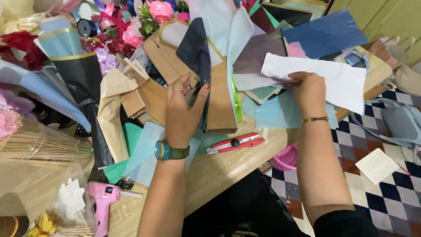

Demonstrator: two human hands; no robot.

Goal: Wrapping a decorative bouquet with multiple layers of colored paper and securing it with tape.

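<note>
My left hand point(182, 109), with a ring and a teal wristwatch, pinches the lower edge of a dark navy paper sheet point(195, 48) that stands up over brown kraft paper point(219, 101). My right hand point(309, 92), wearing a gold bracelet, grips the near edge of a white paper sheet point(337, 77) lying over pale blue and mauve sheets. Both hands work in a fanned heap of coloured wrapping papers on a wooden table point(219, 169).
A red utility knife point(237, 142) lies near the table's front edge. A pink glue gun point(103, 199) sits at lower left beside bamboo sticks point(39, 142). Artificial flowers and ribbon spools crowd the back left. A pink basket point(285, 158) and grey bag point(401, 125) rest on the checkered floor.
</note>
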